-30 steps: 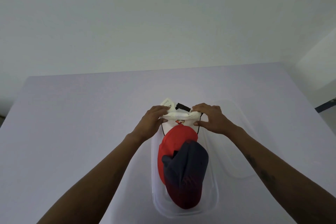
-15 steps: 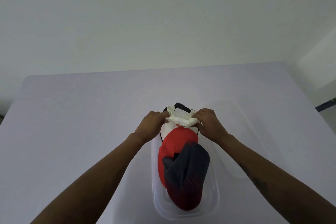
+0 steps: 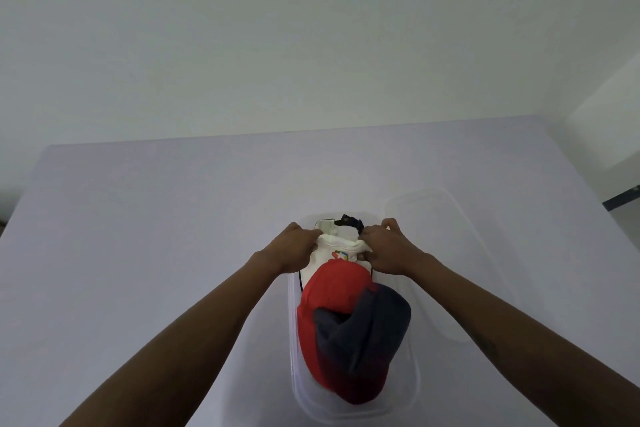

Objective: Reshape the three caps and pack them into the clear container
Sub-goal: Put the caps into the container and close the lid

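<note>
A clear container (image 3: 414,388) stands on the table in front of me. A white cap (image 3: 337,248) with a black strap lies at its far end. A red cap (image 3: 329,291) overlaps it, and a navy cap (image 3: 367,326) lies on top nearest me. My left hand (image 3: 292,248) grips the white cap's left side. My right hand (image 3: 388,246) grips its right side by the strap. Both hands hold the crumpled fabric low inside the container's far end.
The container's clear lid (image 3: 450,253) lies flat on the table just right of the container. The pale table (image 3: 138,236) stretches to a white wall behind. A dark object (image 3: 621,199) shows past the table's right edge.
Both hands have pushed the white cap's back down into the container's far end, and its strap now lies lower. The red and navy caps have stayed in place.
</note>
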The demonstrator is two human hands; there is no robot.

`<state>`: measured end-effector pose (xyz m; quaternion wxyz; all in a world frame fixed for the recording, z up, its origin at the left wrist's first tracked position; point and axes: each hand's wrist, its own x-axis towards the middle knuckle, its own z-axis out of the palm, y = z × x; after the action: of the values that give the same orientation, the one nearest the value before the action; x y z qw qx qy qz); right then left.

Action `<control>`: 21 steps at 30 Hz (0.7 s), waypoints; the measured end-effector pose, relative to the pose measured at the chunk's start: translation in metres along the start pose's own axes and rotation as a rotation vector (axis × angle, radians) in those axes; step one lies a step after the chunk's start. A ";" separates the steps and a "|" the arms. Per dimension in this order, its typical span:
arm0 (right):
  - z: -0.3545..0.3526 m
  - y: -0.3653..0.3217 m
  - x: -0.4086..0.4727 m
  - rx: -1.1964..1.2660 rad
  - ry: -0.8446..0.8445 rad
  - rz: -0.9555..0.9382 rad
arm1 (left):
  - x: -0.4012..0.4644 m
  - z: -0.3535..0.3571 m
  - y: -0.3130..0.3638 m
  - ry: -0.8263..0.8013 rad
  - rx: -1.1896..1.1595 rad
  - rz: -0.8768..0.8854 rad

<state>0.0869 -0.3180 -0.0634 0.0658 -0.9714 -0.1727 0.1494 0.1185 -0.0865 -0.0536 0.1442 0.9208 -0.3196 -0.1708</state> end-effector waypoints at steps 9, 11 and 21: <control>-0.010 0.007 -0.012 0.281 0.174 0.032 | -0.005 -0.004 -0.005 0.156 -0.295 0.059; -0.010 0.010 -0.015 0.314 0.208 -0.005 | -0.008 -0.002 -0.006 0.188 -0.282 0.018; 0.027 0.034 -0.084 0.487 0.296 0.536 | -0.009 0.003 -0.005 0.369 -0.292 -0.155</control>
<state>0.0137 -0.3779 -0.0730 0.2775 -0.9489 0.1391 0.0563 0.1133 -0.0778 -0.0563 0.3180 0.9277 -0.1880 -0.0545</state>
